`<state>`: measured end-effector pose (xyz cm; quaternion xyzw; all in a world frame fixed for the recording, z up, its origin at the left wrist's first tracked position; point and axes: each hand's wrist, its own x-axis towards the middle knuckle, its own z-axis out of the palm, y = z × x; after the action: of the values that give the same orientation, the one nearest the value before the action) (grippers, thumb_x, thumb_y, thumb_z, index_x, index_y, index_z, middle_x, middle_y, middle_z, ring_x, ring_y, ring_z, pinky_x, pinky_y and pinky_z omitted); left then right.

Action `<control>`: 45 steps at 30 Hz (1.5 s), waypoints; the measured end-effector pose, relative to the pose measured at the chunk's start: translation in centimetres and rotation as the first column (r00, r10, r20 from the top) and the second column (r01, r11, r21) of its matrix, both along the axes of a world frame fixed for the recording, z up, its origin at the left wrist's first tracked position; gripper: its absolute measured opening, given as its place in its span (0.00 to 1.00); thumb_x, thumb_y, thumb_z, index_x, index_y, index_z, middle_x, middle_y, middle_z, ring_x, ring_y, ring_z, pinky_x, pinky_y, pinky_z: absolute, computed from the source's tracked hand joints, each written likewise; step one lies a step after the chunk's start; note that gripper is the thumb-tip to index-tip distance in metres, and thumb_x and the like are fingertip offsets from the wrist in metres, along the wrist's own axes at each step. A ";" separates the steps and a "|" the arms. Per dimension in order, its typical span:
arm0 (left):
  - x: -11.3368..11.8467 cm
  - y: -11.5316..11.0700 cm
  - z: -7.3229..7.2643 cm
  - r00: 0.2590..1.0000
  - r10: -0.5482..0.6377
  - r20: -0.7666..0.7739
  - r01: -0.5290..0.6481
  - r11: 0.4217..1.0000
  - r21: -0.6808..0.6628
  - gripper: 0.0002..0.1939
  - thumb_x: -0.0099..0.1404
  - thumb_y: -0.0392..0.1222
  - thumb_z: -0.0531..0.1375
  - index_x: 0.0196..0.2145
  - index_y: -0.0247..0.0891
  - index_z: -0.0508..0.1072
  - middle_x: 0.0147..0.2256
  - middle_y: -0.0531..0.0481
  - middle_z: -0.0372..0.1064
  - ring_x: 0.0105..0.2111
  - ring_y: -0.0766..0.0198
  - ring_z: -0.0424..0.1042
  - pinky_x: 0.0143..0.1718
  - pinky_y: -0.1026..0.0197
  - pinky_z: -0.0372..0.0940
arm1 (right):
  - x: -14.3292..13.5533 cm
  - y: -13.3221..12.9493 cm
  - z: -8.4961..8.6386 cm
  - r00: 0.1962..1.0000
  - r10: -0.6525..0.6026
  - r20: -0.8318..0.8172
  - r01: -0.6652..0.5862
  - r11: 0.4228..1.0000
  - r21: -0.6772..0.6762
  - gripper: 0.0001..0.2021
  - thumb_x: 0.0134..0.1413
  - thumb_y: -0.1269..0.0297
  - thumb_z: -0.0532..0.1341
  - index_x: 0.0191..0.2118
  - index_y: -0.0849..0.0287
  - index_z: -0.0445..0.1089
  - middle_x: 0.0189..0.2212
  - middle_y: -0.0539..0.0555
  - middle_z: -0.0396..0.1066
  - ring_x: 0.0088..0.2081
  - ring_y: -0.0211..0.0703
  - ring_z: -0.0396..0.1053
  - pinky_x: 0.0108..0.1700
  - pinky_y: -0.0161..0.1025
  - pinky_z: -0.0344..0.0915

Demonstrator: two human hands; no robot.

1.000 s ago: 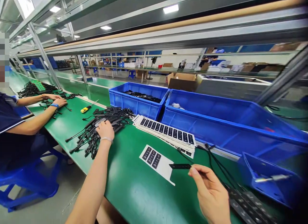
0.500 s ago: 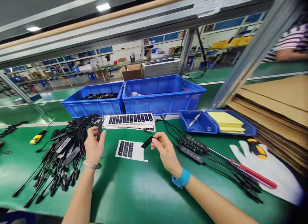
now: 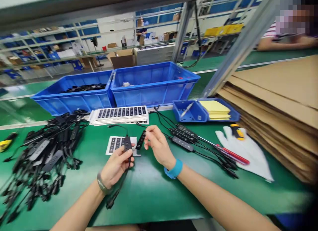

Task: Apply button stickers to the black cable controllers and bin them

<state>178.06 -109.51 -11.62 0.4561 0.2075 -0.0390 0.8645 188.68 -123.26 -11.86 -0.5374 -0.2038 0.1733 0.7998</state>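
Note:
My left hand [image 3: 116,164] grips a black controller [image 3: 127,144] whose cable hangs down toward the bench. Between the fingertips of my right hand [image 3: 157,143] is a black label strip [image 3: 141,140], tilted, just right of the controller and apart from it. Behind them a white label sheet [image 3: 109,148] lies on the green bench, partly covered by the controller and my left fingers. A stack of label sheets [image 3: 121,112] rests farther back. To the left is a pile of black cabled controllers [image 3: 53,160]; several more controllers [image 3: 182,143] lie right of my right hand.
Two large blue bins [image 3: 74,100] [image 3: 154,92] stand at the back. Right of them, small blue trays [image 3: 191,120] hold a pen and yellow paper [image 3: 215,108]. A white glove [image 3: 250,158], red pen [image 3: 233,154] and cardboard stack [image 3: 278,88] are at the right. A screwdriver [image 3: 7,142] lies far left.
My left hand has moved right from the pile side, bringing a cabled controller in front of the label sheet. The strip in my right hand is now turned more upright. The view has shifted.

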 end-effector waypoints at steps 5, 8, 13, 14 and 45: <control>-0.6 -0.9 0.0 0.994 -0.065 0.085 0.053 0.990 0.133 0.26 0.55 0.40 0.68 0.51 0.39 0.67 0.36 0.50 0.67 0.29 0.69 0.69 0.30 0.65 0.68 | -0.2 0.1 -0.2 0.999 0.040 -0.015 -0.040 0.999 -0.010 0.11 0.56 0.56 0.61 0.36 0.55 0.60 0.23 0.42 0.58 0.19 0.30 0.58 0.20 0.30 0.58; -0.5 -1.2 -0.1 0.981 -0.118 0.154 0.094 0.984 0.154 0.29 0.54 0.38 0.69 0.52 0.39 0.66 0.40 0.47 0.68 0.33 0.65 0.71 0.37 0.60 0.69 | -0.2 0.1 -0.2 0.999 0.037 0.006 -0.037 0.999 -0.028 0.11 0.55 0.57 0.62 0.36 0.55 0.60 0.24 0.42 0.58 0.19 0.29 0.58 0.20 0.29 0.58; -0.4 -1.1 -0.4 0.966 -0.200 0.164 0.161 0.961 0.225 0.26 0.57 0.38 0.67 0.52 0.38 0.67 0.44 0.42 0.69 0.32 0.65 0.73 0.31 0.64 0.68 | -0.4 0.0 0.1 0.993 0.097 0.062 -0.089 0.989 -0.114 0.12 0.54 0.58 0.63 0.36 0.56 0.60 0.25 0.43 0.59 0.18 0.29 0.59 0.19 0.29 0.59; -0.4 -1.1 -0.4 0.963 -0.213 0.162 0.175 0.960 0.219 0.27 0.57 0.38 0.67 0.54 0.39 0.66 0.44 0.42 0.69 0.32 0.64 0.73 0.31 0.65 0.68 | -0.5 0.0 0.2 0.992 0.103 0.072 -0.092 0.987 -0.134 0.12 0.53 0.58 0.63 0.36 0.57 0.61 0.25 0.43 0.60 0.18 0.29 0.59 0.18 0.29 0.60; -0.6 -0.6 -0.7 0.940 -0.261 0.220 0.248 0.965 0.086 0.27 0.60 0.34 0.64 0.56 0.39 0.65 0.44 0.40 0.71 0.40 0.55 0.75 0.40 0.58 0.70 | -1.2 0.0 0.3 0.983 0.150 0.102 -0.124 0.966 -0.228 0.11 0.53 0.58 0.64 0.37 0.58 0.64 0.27 0.47 0.61 0.22 0.31 0.61 0.18 0.28 0.66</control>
<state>177.43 -110.11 -12.34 0.5049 0.0466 -0.0914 0.8571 187.50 -123.29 -11.61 -0.6167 -0.2671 0.2176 0.7078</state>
